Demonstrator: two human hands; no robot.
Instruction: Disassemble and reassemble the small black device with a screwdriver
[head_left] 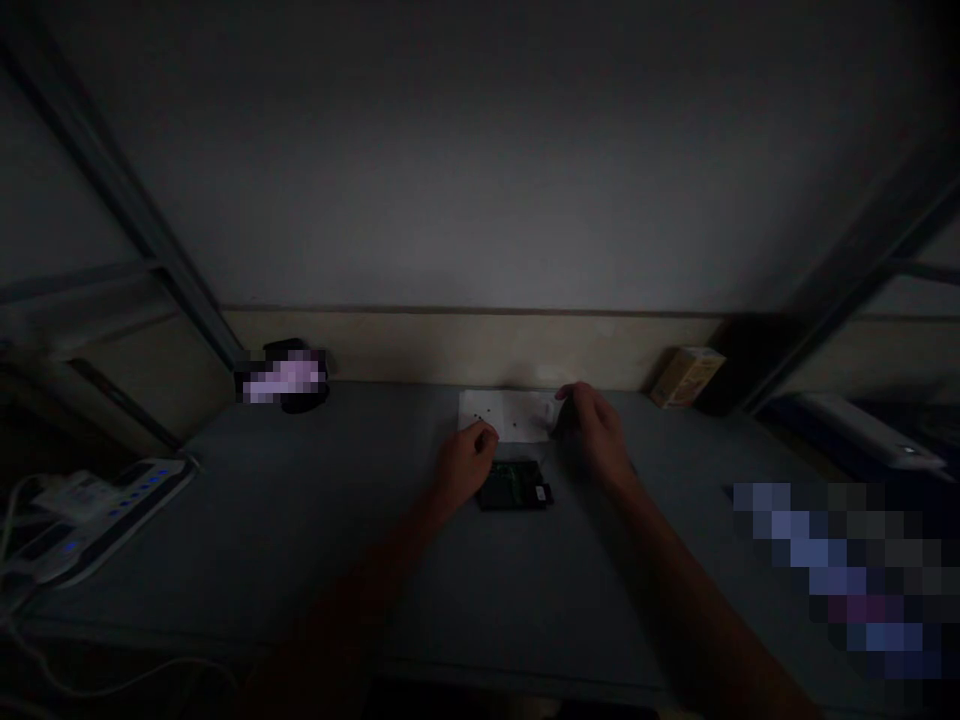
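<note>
In a dimly lit room, a white power strip with blue lights sits at the far left of a gray tabletop, and a dark, partly pixelated object rests near the wall. Toward the center, the person's left hand is curled, thumb and forefinger drawn close together at the upper left corner of a dark green circuit board, though in this gloom it is hard to say whether they pinch anything or touch it. The board lies flat just right of those fingers, on the near side of a white sheet dotted with small dark specks. The right hand arches by the sheet's right edge, beyond the board and to its right, its fingers bent, their tips lost in shadow. Farther right, a small box stands near the wall.
</note>
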